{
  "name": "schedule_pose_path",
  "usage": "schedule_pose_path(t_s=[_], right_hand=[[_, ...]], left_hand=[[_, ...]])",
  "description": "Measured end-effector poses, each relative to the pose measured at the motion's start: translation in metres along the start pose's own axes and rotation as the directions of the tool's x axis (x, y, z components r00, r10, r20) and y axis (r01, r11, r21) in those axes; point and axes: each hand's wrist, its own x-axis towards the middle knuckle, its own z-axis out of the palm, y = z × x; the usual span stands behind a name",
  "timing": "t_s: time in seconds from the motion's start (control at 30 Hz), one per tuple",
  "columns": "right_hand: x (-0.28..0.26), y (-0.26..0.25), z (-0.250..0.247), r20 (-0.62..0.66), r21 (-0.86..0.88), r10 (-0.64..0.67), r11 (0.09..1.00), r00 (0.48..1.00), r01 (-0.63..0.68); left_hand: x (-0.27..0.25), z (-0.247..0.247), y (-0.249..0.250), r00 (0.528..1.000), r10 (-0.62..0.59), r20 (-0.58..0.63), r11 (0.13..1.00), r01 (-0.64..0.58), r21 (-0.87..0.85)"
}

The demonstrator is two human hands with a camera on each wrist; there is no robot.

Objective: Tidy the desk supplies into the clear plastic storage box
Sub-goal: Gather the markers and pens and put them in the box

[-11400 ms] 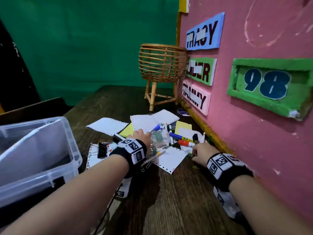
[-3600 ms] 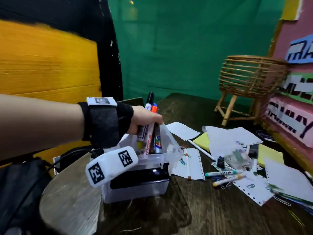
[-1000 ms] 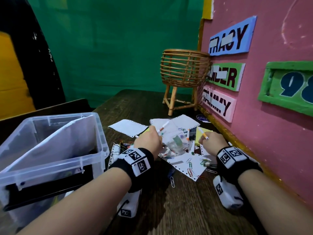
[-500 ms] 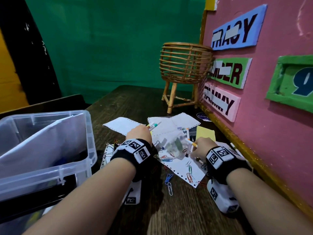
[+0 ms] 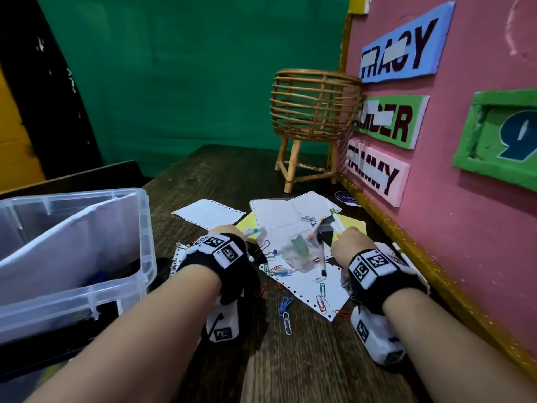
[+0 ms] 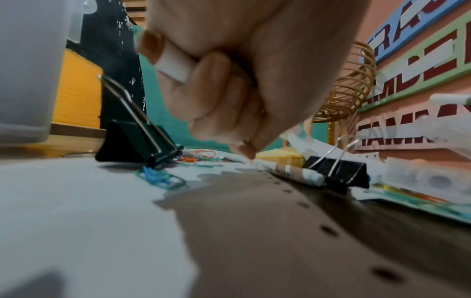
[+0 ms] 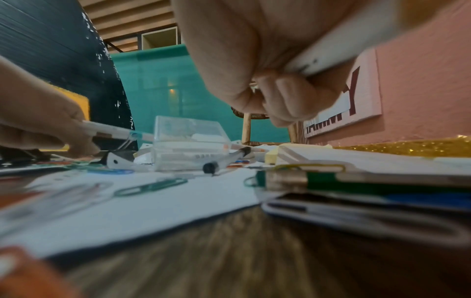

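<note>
The clear plastic storage box (image 5: 139, 237) stands at the left of the dark wooden desk. Both hands are low over the pile of supplies. My left hand (image 5: 229, 232) grips a white pen with a teal tip (image 5: 251, 231); in the left wrist view its fingers (image 6: 216, 84) curl round the white barrel (image 6: 173, 66), just above another pen (image 6: 288, 171) lying on the paper. My right hand (image 5: 348, 242) grips thin white pens (image 5: 337, 223), and the right wrist view shows one barrel (image 7: 344, 44) in its fist. Between the hands sits a small clear box (image 5: 299, 251).
White perforated sheets (image 5: 209, 213), yellow sticky notes and several coloured paper clips (image 5: 286, 308) lie around the hands. Two black binder clips (image 6: 135, 139) stand by my left hand. A black-capped pen (image 7: 224, 161) lies beside the small box. A rattan basket stand (image 5: 313, 112) and the pink wall (image 5: 465, 257) close the right side.
Earlier, markers went into the storage box and both hands came back to the pile. In the last half second my right hand has tilted its pens up; my left hand has barely moved.
</note>
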Motion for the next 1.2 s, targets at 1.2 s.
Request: schedule_pose_path(t_s=[1.2], right_hand=[[0.034,0.1,-0.036,-0.058,-0.265,0.174,0.947,0.983,-0.184]], left_hand=[[0.009,0.011,0.054,0.883,0.469,0.003,0.844,-0.449,0.295]])
